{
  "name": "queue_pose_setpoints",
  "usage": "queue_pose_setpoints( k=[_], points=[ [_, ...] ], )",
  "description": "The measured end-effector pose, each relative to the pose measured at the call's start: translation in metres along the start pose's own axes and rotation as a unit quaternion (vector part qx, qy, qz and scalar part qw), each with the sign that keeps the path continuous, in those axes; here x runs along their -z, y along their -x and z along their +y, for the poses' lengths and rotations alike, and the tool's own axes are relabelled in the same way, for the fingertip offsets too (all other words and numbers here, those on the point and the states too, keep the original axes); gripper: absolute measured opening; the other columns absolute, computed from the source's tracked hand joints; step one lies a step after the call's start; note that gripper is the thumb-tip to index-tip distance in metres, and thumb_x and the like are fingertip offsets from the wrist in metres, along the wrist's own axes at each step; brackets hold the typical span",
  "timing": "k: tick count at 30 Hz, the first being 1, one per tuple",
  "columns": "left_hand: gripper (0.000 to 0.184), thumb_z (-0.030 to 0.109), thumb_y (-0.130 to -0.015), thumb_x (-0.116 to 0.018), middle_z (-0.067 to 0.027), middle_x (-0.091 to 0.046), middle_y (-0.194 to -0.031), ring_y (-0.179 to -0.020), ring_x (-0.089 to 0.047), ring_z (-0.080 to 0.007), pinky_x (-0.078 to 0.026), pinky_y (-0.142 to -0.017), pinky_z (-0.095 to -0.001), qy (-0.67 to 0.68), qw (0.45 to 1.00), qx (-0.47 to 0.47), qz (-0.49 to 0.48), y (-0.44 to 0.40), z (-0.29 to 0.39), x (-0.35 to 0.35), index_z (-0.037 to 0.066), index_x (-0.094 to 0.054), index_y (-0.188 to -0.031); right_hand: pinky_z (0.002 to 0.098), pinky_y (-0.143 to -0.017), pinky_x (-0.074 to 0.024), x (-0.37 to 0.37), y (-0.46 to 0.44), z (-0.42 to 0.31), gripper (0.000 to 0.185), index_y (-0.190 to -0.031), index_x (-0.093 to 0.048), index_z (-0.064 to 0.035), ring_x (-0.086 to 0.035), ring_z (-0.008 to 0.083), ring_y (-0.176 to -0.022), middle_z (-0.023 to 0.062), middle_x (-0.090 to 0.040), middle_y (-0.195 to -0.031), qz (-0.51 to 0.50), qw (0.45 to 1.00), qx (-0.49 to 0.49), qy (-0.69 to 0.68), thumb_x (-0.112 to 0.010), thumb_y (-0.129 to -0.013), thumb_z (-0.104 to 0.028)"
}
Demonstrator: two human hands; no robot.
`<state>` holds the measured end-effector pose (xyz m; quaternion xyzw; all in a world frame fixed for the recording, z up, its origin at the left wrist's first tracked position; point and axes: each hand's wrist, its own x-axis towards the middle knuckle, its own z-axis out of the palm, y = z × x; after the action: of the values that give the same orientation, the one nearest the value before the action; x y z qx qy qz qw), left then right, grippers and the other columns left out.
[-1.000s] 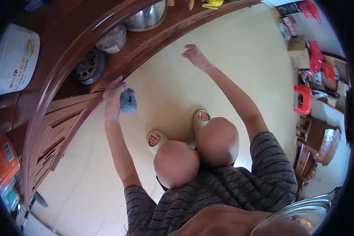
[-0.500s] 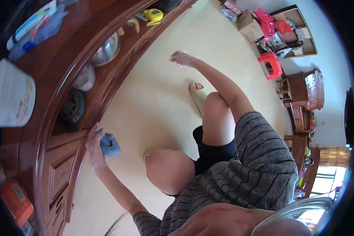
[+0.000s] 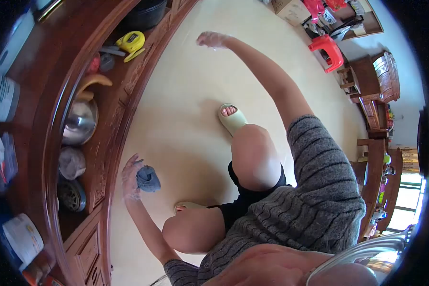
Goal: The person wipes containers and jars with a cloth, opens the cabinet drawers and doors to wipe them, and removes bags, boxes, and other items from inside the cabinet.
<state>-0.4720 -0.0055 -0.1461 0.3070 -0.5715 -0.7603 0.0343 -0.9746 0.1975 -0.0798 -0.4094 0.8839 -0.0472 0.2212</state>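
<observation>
Holding a bunched blue-grey cloth point(image 3: 149, 180) in the left hand point(image 3: 131, 177), as seen from the head view, with fingers clamped on its left side. Lies directly right of those fingers, touching them, above the pale floor point(image 3: 176, 128); shows no clear long axis, only a rounded, crumpled wad. Has the wooden cabinet point(image 3: 88, 250) just to the left of this hand; cannot tell whether the fingertips touch its edge. Stretches the right hand point(image 3: 213, 40) over the far floor, well apart from the cloth, with fingers loosely bent and nothing visible in them; cannot tell how far closed, with the underside hidden. Makes the left clearly the nearer hand. Includes, on the cabinet's shelf, a metal bowl point(image 3: 82, 125) and, farther off, a yellow tape measure point(image 3: 132, 42).
</observation>
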Motion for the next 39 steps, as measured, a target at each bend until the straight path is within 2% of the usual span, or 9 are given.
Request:
queue_pose_setpoints(
  k=[2,7,20,21,22,24,27,34,39],
  points=[
    [0.050,0.013,-0.073,-0.062,-0.0104,-0.056,-0.103,-0.086,-0.057,-0.0157,-0.046,-0.079,-0.0264,0.029,0.991,0.131,0.019,-0.008,0.022,-0.020,0.003,-0.052,-0.121,0.0359,-0.086,-0.0484,0.000,-0.025,0.063,0.029,-0.118,-0.053,-0.0112,-0.055,0.0209,-0.101,0.0058,-0.056,-0.116,0.004,1.000,0.029,0.003,-0.049,-0.090,-0.019],
    [0.050,0.011,-0.073,-0.062,-0.0114,-0.056,-0.104,-0.084,-0.059,-0.0165,-0.048,-0.076,-0.0260,-0.001,0.989,0.145,0.034,-0.021,0.038,-0.033,0.001,-0.051,-0.120,0.0343,-0.087,-0.0454,0.013,-0.043,0.091,0.034,-0.121,-0.049,-0.0107,-0.051,0.0209,-0.102,0.0052,-0.054,-0.117,-0.005,0.988,-0.058,-0.144,-0.049,-0.089,-0.021],
    [0.051,0.009,-0.072,-0.060,-0.0139,-0.060,-0.098,-0.076,-0.063,-0.0207,-0.051,-0.070,-0.0296,-0.020,0.944,0.273,0.183,-0.025,0.021,-0.063,-0.004,-0.049,-0.121,0.0341,-0.069,-0.0477,0.073,-0.198,0.227,0.039,-0.124,-0.044,-0.0120,-0.051,0.0191,-0.084,0.0056,-0.052,-0.106,0.186,0.846,-0.035,-0.499,-0.045,-0.091,-0.034],
    [0.052,0.011,-0.072,-0.061,-0.0138,-0.060,-0.098,-0.079,-0.062,-0.0205,-0.050,-0.072,-0.0292,-0.020,0.942,0.278,0.185,-0.022,0.017,-0.064,-0.004,-0.049,-0.120,0.0334,-0.068,-0.0466,0.074,-0.217,0.239,0.038,-0.121,-0.046,-0.0105,-0.050,0.0171,-0.083,0.0038,-0.051,-0.101,0.225,0.829,-0.009,-0.512,-0.043,-0.093,-0.037],
    [0.052,0.012,-0.072,-0.062,-0.0138,-0.059,-0.098,-0.081,-0.060,-0.0202,-0.050,-0.074,-0.0289,-0.017,0.941,0.282,0.188,-0.020,0.016,-0.067,-0.005,-0.050,-0.119,0.0314,-0.053,-0.0410,0.084,-0.230,0.239,0.032,-0.100,-0.056,-0.0108,-0.046,0.0140,-0.066,-0.0009,-0.050,-0.076,0.306,0.817,0.020,-0.489,-0.045,-0.091,-0.039],
    [0.046,0.010,-0.075,-0.058,-0.0136,-0.060,-0.096,-0.072,-0.062,-0.0195,-0.051,-0.069,-0.0285,-0.039,0.939,0.264,0.216,-0.013,-0.004,-0.064,-0.003,-0.051,-0.118,0.0312,-0.055,-0.0421,0.103,-0.269,0.254,0.029,-0.097,-0.057,-0.0102,-0.048,0.0148,-0.067,0.0006,-0.052,-0.076,0.342,0.807,0.036,-0.481,-0.046,-0.090,-0.036],
    [0.044,0.009,-0.074,-0.057,-0.0123,-0.060,-0.094,-0.071,-0.061,-0.0191,-0.051,-0.069,-0.0271,-0.053,0.924,0.301,0.231,-0.024,0.043,-0.115,-0.002,-0.052,-0.117,0.0312,-0.060,-0.0431,0.128,-0.306,0.257,0.024,-0.096,-0.058,-0.0081,-0.050,0.0157,-0.070,0.0022,-0.054,-0.078,0.349,0.792,0.027,-0.500,-0.051,-0.086,-0.029],
    [0.046,0.008,-0.074,-0.057,-0.0125,-0.060,-0.090,-0.078,-0.062,-0.0213,-0.050,-0.075,-0.0283,-0.003,0.943,0.192,0.272,-0.035,0.076,-0.170,-0.001,-0.050,-0.119,0.0310,-0.070,-0.0456,0.151,-0.330,0.248,0.020,-0.094,-0.060,-0.0030,-0.055,0.0177,-0.078,0.0058,-0.060,-0.084,0.332,0.761,0.022,-0.557,-0.061,-0.077,-0.012],
    [0.046,0.008,-0.073,-0.057,-0.0141,-0.059,-0.096,-0.088,-0.059,-0.0224,-0.048,-0.080,-0.0317,-0.049,0.960,0.078,0.266,-0.068,0.058,-0.171,0.001,-0.051,-0.118,0.0302,-0.075,-0.0466,0.178,-0.208,0.245,0.025,-0.098,-0.060,-0.0001,-0.057,0.0177,-0.081,0.0072,-0.063,-0.087,0.292,0.748,0.102,-0.587,-0.064,-0.074,-0.003]
  ],
)
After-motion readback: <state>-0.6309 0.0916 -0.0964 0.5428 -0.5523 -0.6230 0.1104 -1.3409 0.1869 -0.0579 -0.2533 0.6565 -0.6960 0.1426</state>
